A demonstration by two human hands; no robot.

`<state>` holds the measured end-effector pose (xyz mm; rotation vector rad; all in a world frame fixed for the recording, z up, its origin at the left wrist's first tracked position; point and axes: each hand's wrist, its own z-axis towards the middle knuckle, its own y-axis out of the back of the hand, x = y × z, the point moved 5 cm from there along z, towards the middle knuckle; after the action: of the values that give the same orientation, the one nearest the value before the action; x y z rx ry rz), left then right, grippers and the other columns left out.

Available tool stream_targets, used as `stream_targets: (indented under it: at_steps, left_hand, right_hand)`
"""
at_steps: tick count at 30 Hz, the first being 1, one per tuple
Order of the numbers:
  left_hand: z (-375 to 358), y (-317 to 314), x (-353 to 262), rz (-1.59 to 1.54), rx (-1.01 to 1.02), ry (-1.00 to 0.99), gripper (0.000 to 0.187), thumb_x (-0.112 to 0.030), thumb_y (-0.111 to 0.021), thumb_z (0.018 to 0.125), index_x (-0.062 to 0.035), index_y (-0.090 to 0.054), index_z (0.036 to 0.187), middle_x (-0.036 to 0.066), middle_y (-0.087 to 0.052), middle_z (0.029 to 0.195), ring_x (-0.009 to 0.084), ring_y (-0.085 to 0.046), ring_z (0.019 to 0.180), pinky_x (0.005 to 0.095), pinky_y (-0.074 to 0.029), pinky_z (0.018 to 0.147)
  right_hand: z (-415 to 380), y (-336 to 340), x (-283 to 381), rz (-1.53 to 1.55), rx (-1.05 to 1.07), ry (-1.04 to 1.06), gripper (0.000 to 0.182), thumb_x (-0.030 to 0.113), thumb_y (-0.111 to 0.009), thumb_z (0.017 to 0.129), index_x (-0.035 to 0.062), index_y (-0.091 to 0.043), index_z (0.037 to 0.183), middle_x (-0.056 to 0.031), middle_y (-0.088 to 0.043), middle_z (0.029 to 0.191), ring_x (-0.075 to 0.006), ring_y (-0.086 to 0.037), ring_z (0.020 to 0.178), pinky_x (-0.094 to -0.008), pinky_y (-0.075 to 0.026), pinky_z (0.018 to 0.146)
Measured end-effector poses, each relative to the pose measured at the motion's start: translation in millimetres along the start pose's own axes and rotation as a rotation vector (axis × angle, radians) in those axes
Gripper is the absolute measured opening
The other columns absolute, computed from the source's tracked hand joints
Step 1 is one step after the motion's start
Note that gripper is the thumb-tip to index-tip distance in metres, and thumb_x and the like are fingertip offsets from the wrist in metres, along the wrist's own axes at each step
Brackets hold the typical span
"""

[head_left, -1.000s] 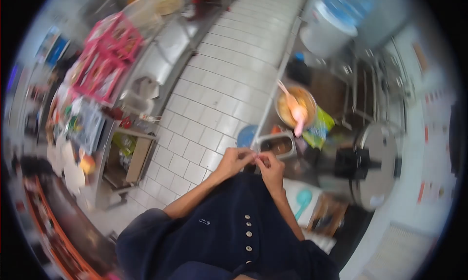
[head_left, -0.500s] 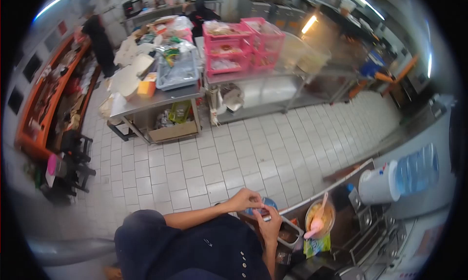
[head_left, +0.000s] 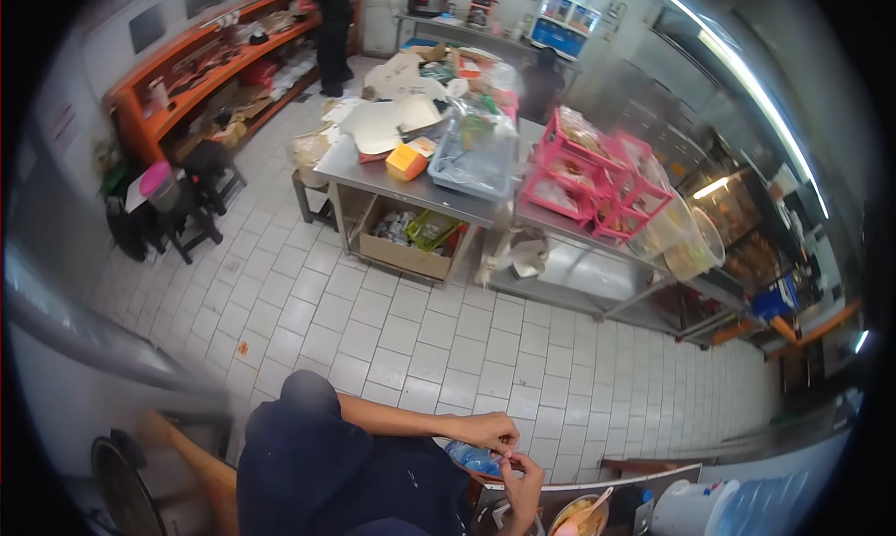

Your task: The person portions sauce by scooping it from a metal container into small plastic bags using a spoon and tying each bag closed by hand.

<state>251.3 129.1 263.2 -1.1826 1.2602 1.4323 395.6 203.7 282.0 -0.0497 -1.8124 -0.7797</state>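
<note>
My left hand (head_left: 489, 431) and my right hand (head_left: 523, 485) meet in front of my dark shirt, fingertips pinched close together. Whatever lies between the fingers is too small to make out. Just below and behind them sits something blue and plastic-looking (head_left: 474, 459), partly covered by the hands. Right of my right hand, a bowl of yellowish food (head_left: 565, 512) stands on the counter (head_left: 644, 485), cut by the frame's lower edge. A light-coloured spoon (head_left: 586, 512) rests in it.
A white bucket (head_left: 689, 510) and a large blue water bottle (head_left: 770, 503) are at the lower right. Across the tiled floor (head_left: 392, 335) stands a steel table (head_left: 429, 200) with a blue tray (head_left: 471, 167) and pink crates (head_left: 569, 186). One person (head_left: 333, 32) stands by orange shelves (head_left: 168, 121).
My view has swung to the left, so the room slides rightward and the bowl drops to the bottom edge. Both hands stay together with pinched fingers.
</note>
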Motion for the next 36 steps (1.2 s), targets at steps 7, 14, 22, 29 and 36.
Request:
stream_targets:
  at_steps: [7, 14, 22, 29, 36]
  left_hand:
    - [-3.3, -6.7, 3.1, 0.130, 0.006, -0.237, 0.026, -0.020, -0.058, 0.095, 0.0025, -0.050, 0.085, 0.019, -0.055, 0.076, 0.0357, -0.056, 0.077, 0.0431, -0.043, 0.069]
    - [-11.7, 2.2, -1.1, 0.391, -0.173, -0.196, 0.030, -0.023, -0.052, 0.094, 0.0043, -0.057, 0.081, 0.022, -0.061, 0.069, 0.0444, -0.059, 0.066, 0.0502, -0.046, 0.061]
    - [-13.6, 5.2, -2.6, 0.288, -0.121, -0.095, 0.033, -0.022, -0.054, 0.088, 0.0071, -0.063, 0.077, 0.025, -0.060, 0.066, 0.0398, -0.056, 0.058, 0.0440, -0.045, 0.056]
    - [-13.3, 3.7, -13.2, 0.056, 0.144, -0.220, 0.032, -0.022, -0.050, 0.092, 0.0080, -0.060, 0.085, 0.025, -0.061, 0.072, 0.0377, -0.058, 0.065, 0.0417, -0.048, 0.064]
    - [-16.7, -2.6, -23.8, 0.220, 0.003, -0.287, 0.036, -0.030, -0.052, 0.097, 0.0032, -0.060, 0.087, 0.025, -0.063, 0.081, 0.0442, -0.060, 0.076, 0.0472, -0.048, 0.069]
  right_hand:
    - [25.4, -2.9, -6.2, -0.265, 0.042, 0.214, 0.019, 0.012, -0.064, 0.091, -0.0049, -0.066, 0.083, -0.0127, -0.066, 0.067, -0.0110, -0.060, 0.059, -0.0282, -0.048, 0.057]
    - [43.5, -24.0, -29.0, 0.176, 0.162, 0.008, 0.031, 0.016, -0.043, 0.103, -0.0005, -0.061, 0.084, -0.0031, -0.058, 0.061, -0.0099, -0.053, 0.052, -0.0254, -0.043, 0.048]
    - [47.3, -10.2, -36.9, -0.156, 0.185, 0.144, 0.028, 0.014, -0.046, 0.103, -0.0007, -0.057, 0.082, -0.0076, -0.059, 0.068, -0.0128, -0.056, 0.055, -0.0276, -0.044, 0.046]
    - [19.0, -8.0, 34.2, -0.412, 0.069, 0.427, 0.015, 0.005, -0.053, 0.093, -0.0039, -0.053, 0.081, -0.0176, -0.054, 0.072, -0.0290, -0.056, 0.058, -0.0356, -0.043, 0.049]
    - [19.0, -5.7, 1.7, -0.141, 0.027, 0.351, 0.023, 0.010, -0.051, 0.098, 0.0005, -0.052, 0.077, -0.0094, -0.052, 0.065, -0.0191, -0.048, 0.051, -0.0305, -0.038, 0.046]
